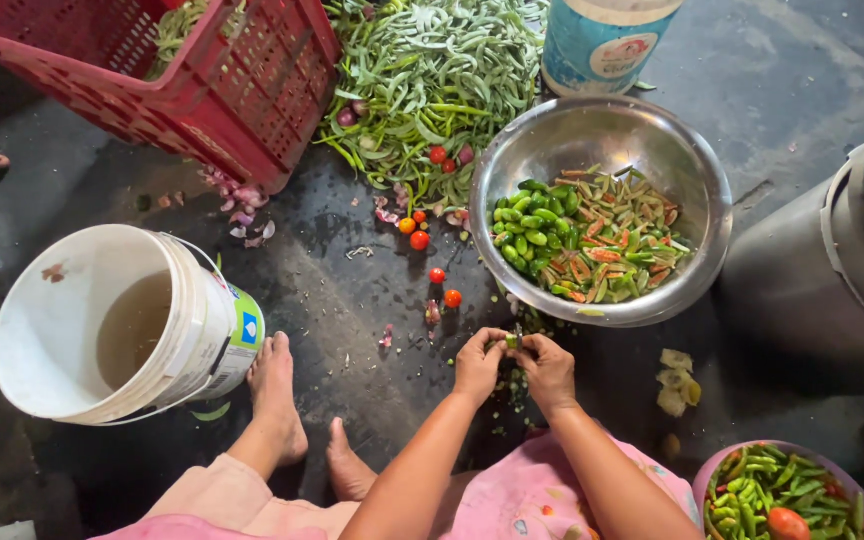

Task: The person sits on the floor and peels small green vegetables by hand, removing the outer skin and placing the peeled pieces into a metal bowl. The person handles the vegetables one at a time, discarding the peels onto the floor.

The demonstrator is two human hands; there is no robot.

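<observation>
Between the two hands, near the middle of the view, a small green chilli piece (511,342) is mostly hidden by fingers, so its full shape is hard to make out. Whether a blade is held with it cannot be told. The left hand (479,364) and the right hand (546,368) are pressed close together, both pinching that green piece from either side, just near of the steel bowl (702,240). The red crate (252,90) is cut off at the far left edge, as is the blue and white tub (602,40) at the far edge, and the big metal pot (822,270) at the right. A pink bowl (712,470) of whole green chillies is cut off at the near right corner.

What shows of the held piece is short, glossy and bright green. The steel bowl holds many like it, whole ones on its left side and split ones showing orange insides on the right.

Everything sits on a dark, wet-looking floor (352,300) strewn with scraps. A heap of green beans (432,70) lies far of the bowl, small red tomatoes (420,240) are scattered left of it, and a white bucket (112,320) with some murky water stands at the left beside bare feet (277,395)
</observation>
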